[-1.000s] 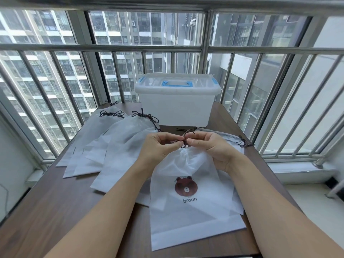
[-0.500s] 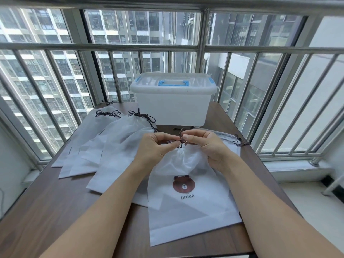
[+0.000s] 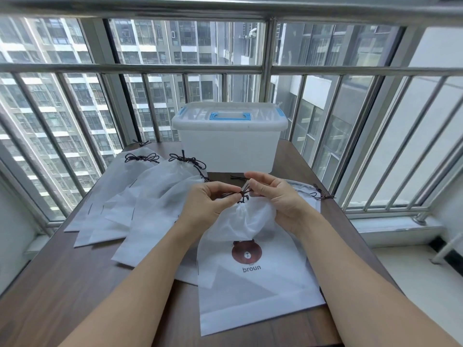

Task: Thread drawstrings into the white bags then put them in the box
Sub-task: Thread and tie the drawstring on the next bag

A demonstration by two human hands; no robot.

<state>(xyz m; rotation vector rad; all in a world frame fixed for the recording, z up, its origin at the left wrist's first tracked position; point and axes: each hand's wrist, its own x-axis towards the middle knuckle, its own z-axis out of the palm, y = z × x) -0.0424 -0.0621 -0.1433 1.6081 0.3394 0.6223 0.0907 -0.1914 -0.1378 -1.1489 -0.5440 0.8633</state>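
Two hands meet at the gathered neck of the bear-print bag (image 3: 253, 269) at centre frame: your left hand (image 3: 209, 205) and right hand (image 3: 274, 199) each pinch the dark drawstring (image 3: 243, 194). That bag's long axis runs toward you down the desk (image 3: 62, 284). One lidded box (image 3: 229, 144) sits beyond, slightly nearer your right hand. At least four more bags fan left.

Both forearms cut off at the bottom edge of the frame. Gathered mouth of the white bag (image 3: 250, 269) partly hidden behind the right hand (image 3: 275, 196). Knot of the dark drawstring (image 3: 244, 194) too small to read, possibly pinched by the left hand (image 3: 210, 204). Box (image 3: 229, 146) contents blurred behind frosted walls.
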